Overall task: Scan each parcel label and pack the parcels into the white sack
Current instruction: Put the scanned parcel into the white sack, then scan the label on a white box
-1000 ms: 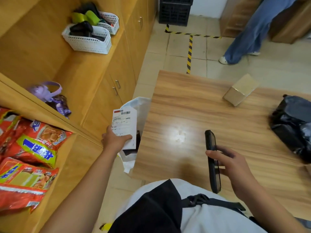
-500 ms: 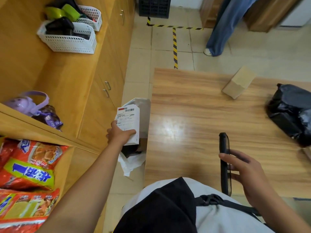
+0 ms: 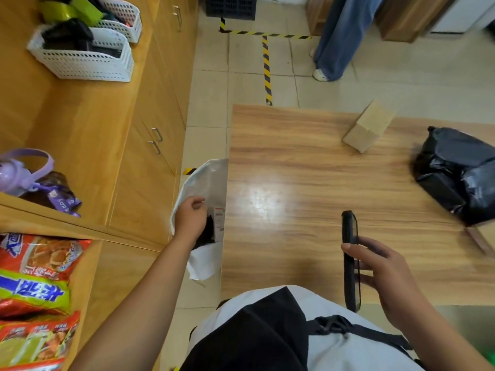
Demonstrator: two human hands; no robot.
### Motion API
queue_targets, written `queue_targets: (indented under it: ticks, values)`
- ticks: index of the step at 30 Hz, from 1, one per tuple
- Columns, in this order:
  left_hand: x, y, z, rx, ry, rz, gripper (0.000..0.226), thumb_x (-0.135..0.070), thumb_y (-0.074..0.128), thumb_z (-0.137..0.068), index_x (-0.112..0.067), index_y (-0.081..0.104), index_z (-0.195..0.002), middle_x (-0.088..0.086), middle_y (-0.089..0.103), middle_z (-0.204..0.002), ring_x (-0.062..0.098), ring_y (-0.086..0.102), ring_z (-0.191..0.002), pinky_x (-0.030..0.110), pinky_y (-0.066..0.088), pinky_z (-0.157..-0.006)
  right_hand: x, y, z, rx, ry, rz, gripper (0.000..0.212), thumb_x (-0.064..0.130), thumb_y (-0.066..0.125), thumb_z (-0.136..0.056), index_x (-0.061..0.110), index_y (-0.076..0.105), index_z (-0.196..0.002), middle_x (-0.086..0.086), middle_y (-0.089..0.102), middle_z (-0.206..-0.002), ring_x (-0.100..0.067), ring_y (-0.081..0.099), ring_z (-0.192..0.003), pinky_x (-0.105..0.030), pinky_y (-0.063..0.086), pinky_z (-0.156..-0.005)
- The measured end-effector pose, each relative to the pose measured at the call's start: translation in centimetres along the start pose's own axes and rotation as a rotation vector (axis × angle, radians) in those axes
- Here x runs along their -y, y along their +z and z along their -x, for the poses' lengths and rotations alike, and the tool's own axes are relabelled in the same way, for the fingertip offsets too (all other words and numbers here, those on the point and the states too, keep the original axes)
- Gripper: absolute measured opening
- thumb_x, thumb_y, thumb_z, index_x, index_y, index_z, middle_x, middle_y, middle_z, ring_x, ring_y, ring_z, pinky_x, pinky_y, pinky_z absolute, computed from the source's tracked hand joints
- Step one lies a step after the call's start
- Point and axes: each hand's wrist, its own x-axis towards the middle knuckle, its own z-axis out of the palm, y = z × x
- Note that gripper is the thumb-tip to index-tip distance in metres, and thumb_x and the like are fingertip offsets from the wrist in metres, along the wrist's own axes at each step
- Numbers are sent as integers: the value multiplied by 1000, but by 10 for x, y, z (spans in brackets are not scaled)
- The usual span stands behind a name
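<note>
The white sack [image 3: 206,178] hangs open off the left edge of the wooden table [image 3: 294,170]. A white labelled parcel [image 3: 219,223] stands inside its mouth. Over that opening my left hand [image 3: 190,218] hovers with loosely curled fingers, just left of the parcel and not gripping it. My right hand [image 3: 385,271] holds a black phone-like scanner [image 3: 349,253] edge-on above the table's near side. A small cardboard box [image 3: 367,127] lies at the far side of the table. At the right edge sits a black plastic-wrapped parcel [image 3: 455,172].
Wooden cabinets and a counter run along the left, bearing white baskets [image 3: 80,62], a purple bottle [image 3: 16,170] and snack bags [image 3: 34,285]. A person's legs in jeans [image 3: 340,36] stand beyond the table. Striped floor tape [image 3: 266,65] runs toward the table.
My left hand lowered the white labelled parcel from above the sack down into its mouth and let go. My right hand with the scanner stayed roughly in place.
</note>
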Motion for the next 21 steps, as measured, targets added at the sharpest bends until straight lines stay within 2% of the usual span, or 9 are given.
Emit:
queue_targets:
  ticks: [4, 7, 11, 14, 16, 18, 21]
  values:
    - [-36, 30, 16, 90, 112, 4, 22, -16, 53, -97, -22, 66, -113, -5, 65, -101, 10, 61, -79, 24, 49, -65, -3, -12, -3, 12, 21, -29, 37, 15, 75, -81, 16, 64, -117, -18, 69, -103, -26, 65, -86, -37, 51, -64]
    - [-67, 64, 28, 170, 210, -37, 19, -16, 54, -96, -24, 68, -107, -6, 65, -97, 13, 61, -77, 27, 51, -69, -5, -30, -10, 9, 28, -59, 43, 19, 81, -75, 15, 68, -116, -20, 69, -104, -25, 65, -85, -35, 50, -64]
    - [-103, 118, 42, 264, 300, -129, 19, -12, 57, -94, -22, 68, -106, -9, 61, -92, -1, 55, -77, 8, 41, -59, -4, -65, -22, -20, 28, -108, 59, 31, 84, -60, 16, 69, -116, -18, 71, -102, -23, 67, -85, -31, 50, -60]
    - [-130, 160, 54, 339, 340, -187, 19, -8, 60, -90, -20, 67, -104, -6, 62, -88, 0, 55, -71, 4, 39, -53, -4, -96, -33, -47, 24, -167, 61, 35, 85, -57, 16, 71, -113, -16, 71, -99, -20, 67, -83, -30, 51, -58]
    - [-147, 188, 58, 378, 358, -235, 20, -10, 63, -88, -20, 67, -106, -3, 64, -92, 8, 58, -76, 4, 39, -54, -5, -117, -43, -58, 33, -212, 49, 30, 86, -64, 17, 72, -109, -18, 70, -99, -22, 67, -85, -35, 54, -64]
    - [-166, 216, 61, 400, 373, -286, 24, -15, 66, -88, -20, 66, -111, -2, 64, -98, 15, 60, -86, 9, 42, -58, -8, -138, -55, -79, 47, -253, 43, 31, 86, -64, 21, 74, -104, -16, 71, -96, -25, 67, -87, -44, 54, -77]
    - [-193, 258, 60, 402, 368, -377, 38, -21, 70, -87, -19, 60, -124, 0, 60, -111, 17, 57, -97, 24, 42, -69, -14, -168, -72, -91, 92, -314, 32, 26, 83, -72, 20, 73, -101, -10, 71, -88, -24, 65, -85, -43, 51, -78]
